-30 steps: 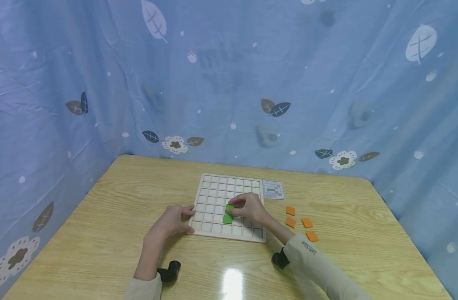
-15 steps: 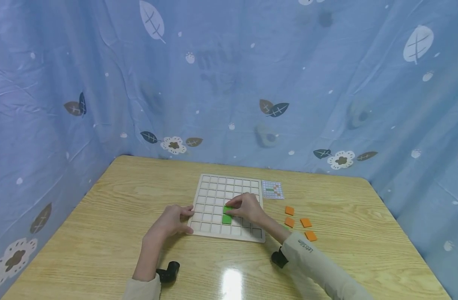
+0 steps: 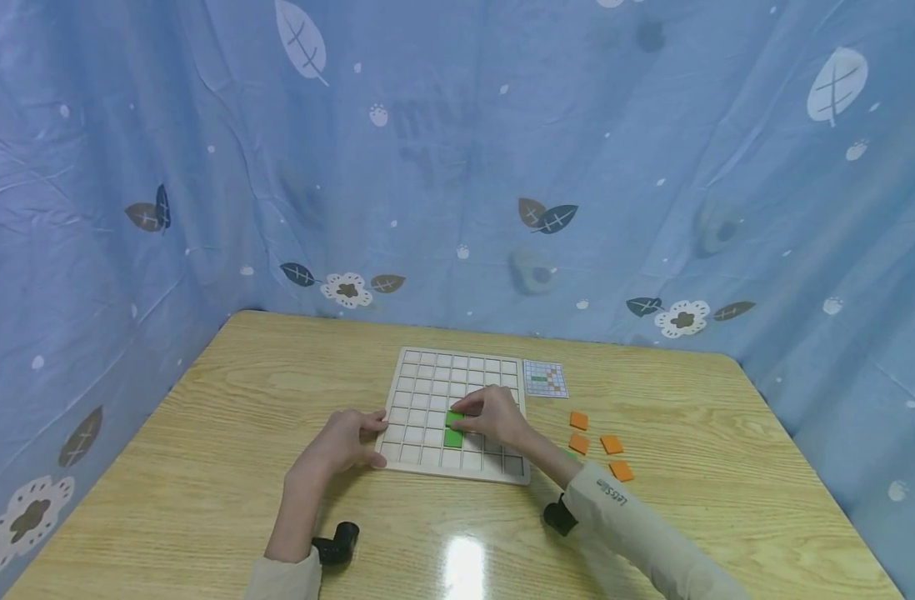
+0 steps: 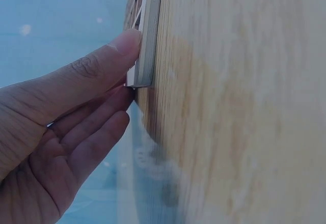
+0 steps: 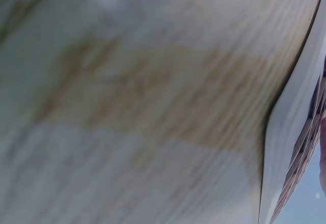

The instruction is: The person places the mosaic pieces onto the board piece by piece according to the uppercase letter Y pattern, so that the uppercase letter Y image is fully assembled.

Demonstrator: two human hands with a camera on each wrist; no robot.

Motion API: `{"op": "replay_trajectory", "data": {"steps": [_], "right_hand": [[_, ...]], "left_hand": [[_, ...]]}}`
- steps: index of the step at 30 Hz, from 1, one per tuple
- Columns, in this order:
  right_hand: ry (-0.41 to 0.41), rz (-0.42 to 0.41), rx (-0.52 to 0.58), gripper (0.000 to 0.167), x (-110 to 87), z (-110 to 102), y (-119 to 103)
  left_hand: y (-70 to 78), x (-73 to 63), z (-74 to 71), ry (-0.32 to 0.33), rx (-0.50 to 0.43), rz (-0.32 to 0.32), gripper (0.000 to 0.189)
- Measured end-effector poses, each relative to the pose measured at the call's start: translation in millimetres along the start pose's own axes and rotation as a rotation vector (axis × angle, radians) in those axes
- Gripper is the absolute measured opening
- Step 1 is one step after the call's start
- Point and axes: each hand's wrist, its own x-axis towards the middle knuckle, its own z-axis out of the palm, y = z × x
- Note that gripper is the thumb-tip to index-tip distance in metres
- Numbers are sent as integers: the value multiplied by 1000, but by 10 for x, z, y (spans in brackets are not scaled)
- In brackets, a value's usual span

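Note:
A pale gridded board (image 3: 420, 397) lies on the table, with two green square tiles on it, one in front of the other. My right hand (image 3: 497, 415) pinches the farther green tile (image 3: 454, 418) between thumb and index finger, low over the grid. The nearer green tile (image 3: 452, 438) sits right below it in this view. At the board's left edge my left hand (image 3: 342, 443) touches with index finger and thumb, fingers relaxed. In the left wrist view the thumb (image 4: 104, 61) rests against the board's corner (image 4: 145, 76). The right wrist view shows mostly table and the board's edge (image 5: 290, 127).
Several orange tiles (image 3: 579, 421) lie on the table right of the board. Another green tile (image 3: 572, 454) shows partly behind my right forearm. A small printed pattern card (image 3: 546, 379) lies at the board's back right. A blue curtain (image 3: 457, 167) hangs behind the table.
My right hand stays at the same spot with the green tile, which now lines up more closely with the nearer one. The left hand has not moved on the board.

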Motion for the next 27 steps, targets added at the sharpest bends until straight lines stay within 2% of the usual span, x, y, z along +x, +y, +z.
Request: {"op": "replay_trajectory", "data": {"steps": [13, 27], "right_hand": [[-33, -11, 41, 18, -24, -24, -12], [-51, -9, 23, 23, -35, -28, 22]], "left_hand": [[5, 6, -4, -5, -4, -12, 59], [-9, 4, 3, 1, -2, -4, 58]]}}
